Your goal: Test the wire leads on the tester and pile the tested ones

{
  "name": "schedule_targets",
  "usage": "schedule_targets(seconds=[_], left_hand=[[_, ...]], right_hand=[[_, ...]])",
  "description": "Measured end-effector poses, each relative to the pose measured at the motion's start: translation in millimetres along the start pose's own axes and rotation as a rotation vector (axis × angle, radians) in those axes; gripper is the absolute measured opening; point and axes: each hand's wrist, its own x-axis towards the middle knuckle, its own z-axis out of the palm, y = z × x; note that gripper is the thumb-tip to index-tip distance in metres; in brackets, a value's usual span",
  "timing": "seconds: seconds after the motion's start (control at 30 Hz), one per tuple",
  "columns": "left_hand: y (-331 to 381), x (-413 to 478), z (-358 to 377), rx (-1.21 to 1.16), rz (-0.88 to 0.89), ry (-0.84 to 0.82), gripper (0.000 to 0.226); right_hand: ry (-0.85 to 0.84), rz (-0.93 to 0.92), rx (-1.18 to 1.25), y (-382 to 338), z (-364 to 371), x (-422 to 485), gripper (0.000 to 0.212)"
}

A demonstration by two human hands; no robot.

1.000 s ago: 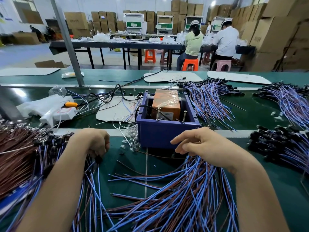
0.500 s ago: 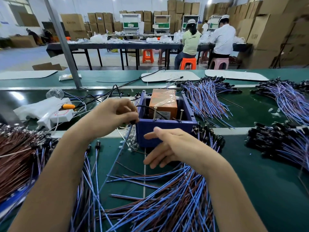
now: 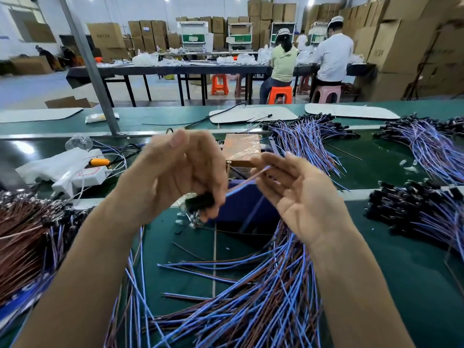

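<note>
Head view: both hands are raised over the green desk [image 3: 406, 277], just in front of the tester [image 3: 247, 204], a blue open box with an orange-brown block [image 3: 242, 148] wrapped in clear film inside it. The left hand [image 3: 180, 177] is curled, gripping the black connector end [image 3: 200, 202] of one wire lead [image 3: 247, 180]. That lead runs up and to the right to the right hand [image 3: 298, 197], whose palm faces the camera and whose thumb and fingertips pinch the lead's free end; the spot is blurred by motion.

Below the hands a loose pile [image 3: 251, 302] of blue and brown leads fans across the desk. A brown bundle [image 3: 20, 247] lies at the left edge, and heaps with black connectors [image 3: 411, 212] lie to the right and farther back [image 3: 308, 136].

A white power strip [image 3: 88, 173] to the left carries a red outline mark. The cardboard boxes [image 3: 105, 35] at the back bear dark print too small to read, and a label on the block's front is hidden by the fingers.
</note>
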Motion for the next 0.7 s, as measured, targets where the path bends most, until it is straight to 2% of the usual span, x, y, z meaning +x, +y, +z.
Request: schedule_targets(seconds=[0.1,0.17,0.27,0.3,0.43,0.6,0.7], left_hand=[[-8,1,-4,0.140,-0.275,-0.102,0.052],[-14,1,-5,0.234,-0.378,-0.122,0.055],[-20,0,-7,0.321,-0.559,-0.218,0.039],[-21,-2,-9,0.354,-0.632,-0.242,0.035],[-28,-3,-21,0.544,-0.787,-0.180,0.040],[-47,-3,-32,0.756,-0.977,-0.059,0.036],[-56,-3,-39,0.996,-1.054,-0.002,0.034]], right_hand=[[0.102,-0.062,0.184,-7,-4,-2,0.027],[0.153,-0.090,0.247,-4,-3,-2,0.022],[0.220,-0.145,0.272,4,1,-1,0.009],[0.243,-0.168,0.273,5,1,-1,0.013],[0.356,-0.274,0.197,1,-2,-1,0.013],[0.435,-0.537,0.033,-3,-3,-5,0.051],[0.433,-0.667,-0.050,-10,-3,-10,0.065]])
